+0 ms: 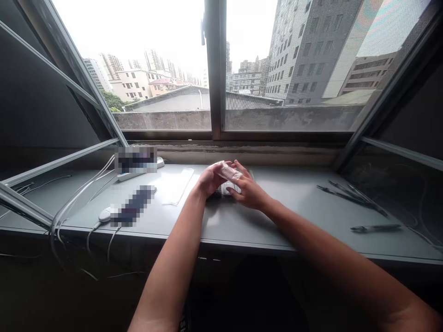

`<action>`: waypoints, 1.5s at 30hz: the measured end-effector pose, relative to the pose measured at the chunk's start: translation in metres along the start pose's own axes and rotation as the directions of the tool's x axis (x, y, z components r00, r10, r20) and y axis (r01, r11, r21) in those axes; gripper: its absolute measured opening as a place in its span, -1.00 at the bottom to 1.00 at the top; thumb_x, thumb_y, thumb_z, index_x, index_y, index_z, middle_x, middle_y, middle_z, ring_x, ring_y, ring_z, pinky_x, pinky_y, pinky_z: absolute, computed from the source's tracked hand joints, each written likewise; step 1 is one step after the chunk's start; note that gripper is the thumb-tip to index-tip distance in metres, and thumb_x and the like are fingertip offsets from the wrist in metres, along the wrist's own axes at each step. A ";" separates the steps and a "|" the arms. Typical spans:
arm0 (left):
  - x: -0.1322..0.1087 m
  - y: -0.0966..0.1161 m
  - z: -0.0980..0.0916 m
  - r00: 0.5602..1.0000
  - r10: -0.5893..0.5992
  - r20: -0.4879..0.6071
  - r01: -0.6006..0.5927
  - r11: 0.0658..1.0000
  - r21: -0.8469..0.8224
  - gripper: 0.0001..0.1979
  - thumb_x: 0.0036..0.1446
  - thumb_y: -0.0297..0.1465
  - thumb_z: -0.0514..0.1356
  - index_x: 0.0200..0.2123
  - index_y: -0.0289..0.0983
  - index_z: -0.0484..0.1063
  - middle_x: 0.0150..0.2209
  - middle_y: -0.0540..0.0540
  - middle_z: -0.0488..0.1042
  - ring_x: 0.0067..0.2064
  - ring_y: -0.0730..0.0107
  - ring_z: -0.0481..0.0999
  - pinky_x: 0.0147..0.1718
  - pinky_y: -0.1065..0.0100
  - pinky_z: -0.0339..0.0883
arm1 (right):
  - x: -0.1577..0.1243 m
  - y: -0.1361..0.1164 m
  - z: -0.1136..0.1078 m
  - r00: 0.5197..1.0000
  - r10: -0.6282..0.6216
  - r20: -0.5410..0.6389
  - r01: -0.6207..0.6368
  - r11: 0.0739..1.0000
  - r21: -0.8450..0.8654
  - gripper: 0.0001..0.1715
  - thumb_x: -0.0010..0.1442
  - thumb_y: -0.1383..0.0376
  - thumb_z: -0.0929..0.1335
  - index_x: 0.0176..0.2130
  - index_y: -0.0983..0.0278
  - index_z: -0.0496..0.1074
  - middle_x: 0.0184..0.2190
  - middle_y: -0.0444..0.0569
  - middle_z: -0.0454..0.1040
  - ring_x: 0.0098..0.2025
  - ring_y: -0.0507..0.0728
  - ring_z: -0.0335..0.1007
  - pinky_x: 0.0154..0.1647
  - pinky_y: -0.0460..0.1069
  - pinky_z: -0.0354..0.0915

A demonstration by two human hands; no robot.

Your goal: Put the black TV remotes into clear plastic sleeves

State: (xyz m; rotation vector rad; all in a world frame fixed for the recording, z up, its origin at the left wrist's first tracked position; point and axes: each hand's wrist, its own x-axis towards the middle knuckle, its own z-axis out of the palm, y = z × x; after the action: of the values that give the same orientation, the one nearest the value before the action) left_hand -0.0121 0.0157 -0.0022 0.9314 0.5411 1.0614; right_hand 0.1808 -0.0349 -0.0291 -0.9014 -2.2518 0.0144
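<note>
The left hand (pixel 208 180) curls near a crinkled, translucent whitish film (pixel 230 172) lying across the parted fingers of the right hand (pixel 247 188), above a partly hidden white-and-dark object (pixel 226 187); whether either grips, I cannot tell. Below lies a smooth grey desktop (pixel 294 184), behind it a dark-framed window (pixel 216 92).

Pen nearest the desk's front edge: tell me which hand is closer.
Right: the right hand is left of the pen, the left hand farther left.
</note>
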 end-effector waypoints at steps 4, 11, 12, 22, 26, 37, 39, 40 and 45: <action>0.005 0.000 -0.004 0.991 0.047 -0.126 -0.059 0.994 -0.095 -0.68 0.43 -0.32 0.13 0.04 -0.38 0.58 0.08 -0.36 0.65 0.10 0.08 0.67 0.09 0.20 0.51 | -0.002 0.002 0.001 1.000 0.014 0.025 -0.014 1.000 0.000 -0.30 0.40 0.26 0.42 0.46 0.10 0.36 0.52 0.03 0.22 0.66 0.35 -0.53 0.55 0.44 0.00; 0.014 0.003 -0.018 0.916 0.129 -0.381 -0.240 0.935 -0.261 -0.65 0.46 -0.40 0.00 0.14 -0.38 0.48 0.05 -0.34 0.65 0.00 0.16 0.70 -0.04 0.22 0.57 | 0.001 -0.003 -0.002 0.999 -0.001 0.042 -0.002 0.997 0.079 -0.30 0.44 0.19 0.39 0.48 0.21 0.32 0.46 0.16 0.31 0.66 0.31 -0.44 0.54 0.38 0.06; 0.014 0.003 -0.017 0.919 0.119 -0.376 -0.230 0.937 -0.264 -0.65 0.46 -0.41 0.01 0.14 -0.38 0.48 0.04 -0.35 0.65 -0.01 0.15 0.71 -0.05 0.21 0.58 | 0.001 -0.004 -0.002 0.998 -0.005 0.058 0.001 0.997 0.071 -0.26 0.44 0.20 0.40 0.50 0.19 0.27 0.48 0.16 0.27 0.66 0.32 -0.47 0.53 0.40 0.04; 0.017 0.004 -0.029 0.796 0.135 -0.590 -0.355 0.894 -0.275 -0.65 0.50 -0.32 -0.03 -0.01 -0.36 0.51 -0.08 -0.30 0.67 -0.14 0.20 0.71 -0.11 0.25 0.57 | -0.001 -0.005 -0.007 0.974 -0.020 0.224 0.018 1.000 0.007 -0.29 0.43 0.13 0.43 0.47 0.00 0.31 0.39 0.08 0.41 0.65 0.38 -0.55 0.54 0.53 -0.19; 0.020 0.004 -0.038 0.766 0.149 -0.625 -0.390 0.881 -0.269 -0.63 0.50 -0.33 -0.04 0.00 -0.39 0.50 -0.10 -0.33 0.66 -0.14 0.19 0.71 -0.06 0.22 0.56 | -0.001 -0.009 -0.010 0.973 -0.009 0.233 0.005 1.000 0.018 -0.35 0.44 0.10 0.43 0.43 0.05 0.39 0.28 0.14 0.53 0.65 0.35 -0.59 0.54 0.53 -0.22; 0.024 0.008 -0.046 0.756 0.167 -0.633 -0.456 0.828 -0.326 -0.56 0.53 -0.30 -0.13 0.05 -0.40 0.48 -0.11 -0.32 0.65 -0.11 0.21 0.71 0.01 0.21 0.56 | 0.001 -0.017 -0.016 0.973 0.004 0.232 -0.022 0.997 0.076 -0.47 0.44 0.13 0.43 0.33 0.15 0.53 0.13 0.23 0.62 0.64 0.32 -0.66 0.56 0.49 -0.28; 0.025 0.008 -0.046 0.756 0.176 -0.631 -0.464 0.824 -0.326 -0.54 0.54 -0.30 -0.15 0.04 -0.43 0.48 -0.13 -0.33 0.64 -0.14 0.23 0.71 0.00 0.23 0.57 | 0.001 -0.018 -0.016 0.974 -0.003 0.224 -0.015 0.997 0.081 -0.47 0.44 0.13 0.43 0.33 0.15 0.53 0.16 0.23 0.61 0.64 0.32 -0.66 0.56 0.49 -0.31; 0.025 0.008 -0.046 0.756 0.178 -0.630 -0.466 0.822 -0.328 -0.53 0.54 -0.30 -0.16 0.03 -0.43 0.48 -0.14 -0.32 0.64 -0.16 0.24 0.71 -0.01 0.24 0.57 | 0.001 -0.017 -0.016 0.976 -0.008 0.219 -0.010 0.997 0.083 -0.47 0.44 0.14 0.43 0.33 0.15 0.53 0.16 0.23 0.61 0.65 0.32 -0.66 0.57 0.48 -0.31; 0.024 0.010 -0.048 0.742 0.177 -0.647 -0.482 0.812 -0.330 -0.57 0.54 -0.31 -0.14 0.02 -0.38 0.48 -0.17 -0.26 0.64 -0.17 0.28 0.70 -0.06 0.25 0.60 | 0.000 -0.014 -0.014 0.980 -0.030 0.195 0.014 0.996 0.084 -0.49 0.45 0.13 0.42 0.32 0.10 0.53 0.12 0.17 0.64 0.65 0.31 -0.63 0.56 0.52 -0.30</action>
State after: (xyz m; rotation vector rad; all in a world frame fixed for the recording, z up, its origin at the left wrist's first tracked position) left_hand -0.0436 0.0571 -0.0175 0.2265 0.5812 1.7603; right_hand 0.1808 -0.0484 -0.0154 -0.8627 -2.4232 0.1927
